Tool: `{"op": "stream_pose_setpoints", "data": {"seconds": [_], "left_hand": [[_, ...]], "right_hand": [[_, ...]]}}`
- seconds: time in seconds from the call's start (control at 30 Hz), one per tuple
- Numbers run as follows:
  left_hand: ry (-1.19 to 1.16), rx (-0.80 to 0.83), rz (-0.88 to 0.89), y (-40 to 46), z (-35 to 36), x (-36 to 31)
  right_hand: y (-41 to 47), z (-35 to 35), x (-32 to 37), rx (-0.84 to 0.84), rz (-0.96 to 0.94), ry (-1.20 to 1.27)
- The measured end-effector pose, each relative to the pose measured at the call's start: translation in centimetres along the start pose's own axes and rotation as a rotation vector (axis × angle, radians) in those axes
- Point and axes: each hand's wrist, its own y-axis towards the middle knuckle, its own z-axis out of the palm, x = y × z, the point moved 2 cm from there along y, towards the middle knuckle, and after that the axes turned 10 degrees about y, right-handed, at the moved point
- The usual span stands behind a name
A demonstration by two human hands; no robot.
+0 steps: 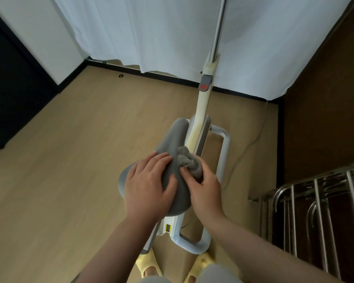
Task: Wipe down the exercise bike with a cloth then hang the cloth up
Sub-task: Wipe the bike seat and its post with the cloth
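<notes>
On the left lay the bare wooden floor (49, 180), and a white curtain (151, 33) hung at the back. The left hand (149, 184) lay flat on the grey seat (173, 139) of the exercise bike (200, 123). Its fingers were straight and spread, so its grip was loose and held nothing. It looked like it was there to keep the seat from turning.

Just beside it, the right hand (204, 186) had its grip closed on a bunched grey cloth (189, 163). The cloth sat on the right side of the seat, near the pale post that goes up to the handlebars.

To wipe well, I think the cloth should be opened out flatter, so more of it rubs the seat. The left hand should press down while the right hand makes long rubs from the wide back to the thin nose. Then the left hand should move away so its spot gets wiped too. The post and the white frame (225, 152) near the floor likely need wiping as well.

On the far right stood a metal rack (315, 211) with bars. It could be a good place to hang the cloth at the end.
</notes>
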Motion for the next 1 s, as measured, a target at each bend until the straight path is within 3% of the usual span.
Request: {"op": "stream_pose_setpoints", "data": {"seconds": [0.13,0.23,0.37,0.6,0.77,0.9,1.0], "left_hand": [[-0.01,-0.01,-0.001,-0.1,0.0,0.1],[-0.011,-0.025,-0.007,0.0,0.1,0.0],[-0.01,-0.025,-0.008,-0.2,0.1,0.0],[-0.013,-0.037,-0.032,-0.2,0.1,-0.1],[-0.011,-0.053,-0.037,-0.2,0.2,-0.1],[-0.037,-0.068,-0.04,-0.1,0.2,0.0],[-0.05,-0.077,-0.058,-0.2,0.3,0.0]], "right_hand": [[-4.2,-1.6,-0.9,-0.033,0.018,0.047],[0.4,-0.4,-0.2,0.021,0.05,0.033],[5.0,1.1,-0.1,-0.031,0.108,0.048],[-6.5,-1.7,-1.5,-0.072,0.075,0.098],[2.2,0.4,0.3,-0.007,0.027,-0.039],[10.4,2.5,1.6,-0.109,-0.048,-0.158],[11.7,3.4,1.5,-0.129,-0.062,-0.188]]}}
